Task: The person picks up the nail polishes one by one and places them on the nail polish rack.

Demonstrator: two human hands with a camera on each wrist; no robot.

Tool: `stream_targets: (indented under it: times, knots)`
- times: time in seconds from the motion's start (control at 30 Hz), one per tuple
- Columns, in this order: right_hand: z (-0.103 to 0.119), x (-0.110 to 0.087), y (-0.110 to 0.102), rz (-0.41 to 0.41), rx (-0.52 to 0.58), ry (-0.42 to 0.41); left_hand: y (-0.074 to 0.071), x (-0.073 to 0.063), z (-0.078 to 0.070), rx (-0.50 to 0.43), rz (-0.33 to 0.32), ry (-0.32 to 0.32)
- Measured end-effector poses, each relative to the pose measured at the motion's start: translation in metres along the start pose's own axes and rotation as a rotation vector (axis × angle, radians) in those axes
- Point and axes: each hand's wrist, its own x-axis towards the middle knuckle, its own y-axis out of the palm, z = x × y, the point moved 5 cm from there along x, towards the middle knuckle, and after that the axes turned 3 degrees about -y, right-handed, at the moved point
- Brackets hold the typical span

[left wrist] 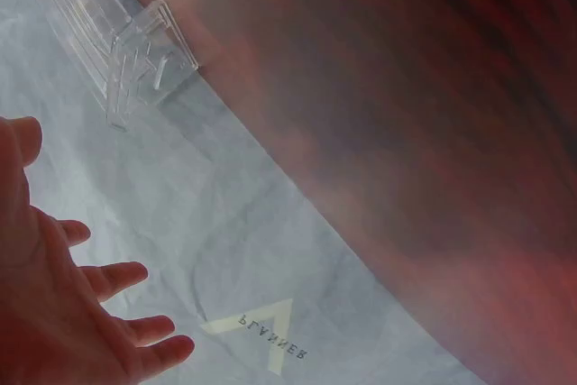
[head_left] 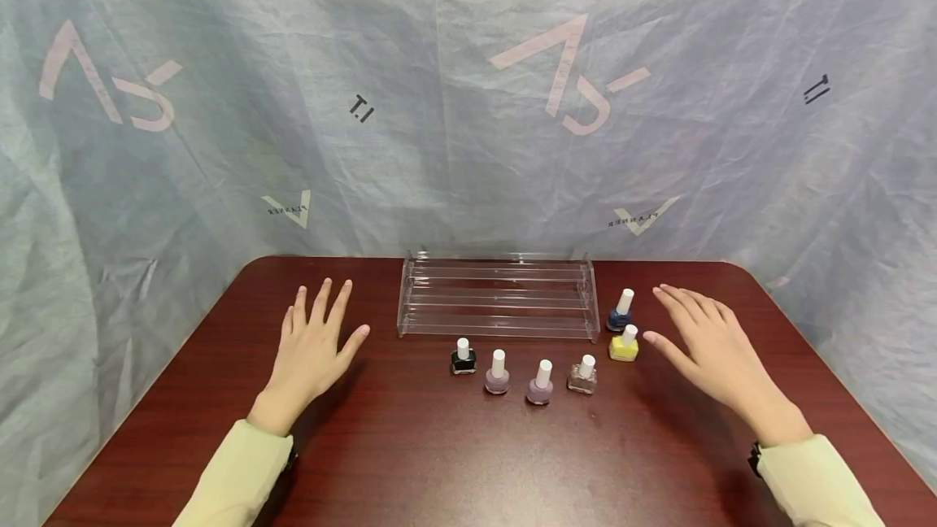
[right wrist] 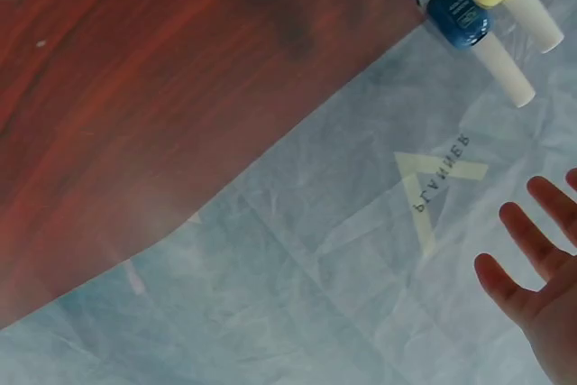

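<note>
Glass bottles (head_left: 539, 392), left hand (head_left: 309, 358) and right hand (head_left: 712, 348) spread wide, empty.
Probably light, slick, breakable; I'd pinch the white caps (head_left: 499, 362).

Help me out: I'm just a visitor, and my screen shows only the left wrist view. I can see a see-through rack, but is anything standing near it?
Observer: Yes, the head view shows six small bottles on the table, around the front and right side of the clear rack.
Operator: Lovely! Which one is farthest left, as you look at it?
Observer: The black bottle, in front of the rack.
Operator: And where's the other hand?
Observer: The right hand is to the right of the yellow bottle, holding nothing.
</note>
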Motion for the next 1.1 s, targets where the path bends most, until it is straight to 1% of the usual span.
stream_targets:
  times: [0.17, 0.33, 0.53, 0.7, 0.93, 1.1]
  knots:
    - [0.008, 0.007, -0.002, -0.043, -0.004, -0.044, 0.001, 0.004, -0.007, 0.005, -0.014, 0.018]
    - [0.017, 0.013, -0.004, -0.091, -0.017, -0.107, 0.004, 0.008, -0.013, 0.014, -0.006, 0.032]
    - [0.027, 0.019, -0.003, -0.108, -0.018, -0.164, 0.008, 0.013, -0.019, 0.027, 0.004, 0.042]
    - [0.036, 0.022, -0.001, -0.137, -0.022, -0.222, 0.012, 0.015, -0.024, 0.028, 0.015, 0.054]
    - [0.049, 0.024, 0.006, -0.133, -0.035, -0.287, 0.018, 0.018, -0.029, 0.029, 0.048, 0.06]
    - [0.057, 0.026, 0.011, -0.114, -0.032, -0.313, 0.021, 0.02, -0.034, 0.035, 0.051, 0.074]
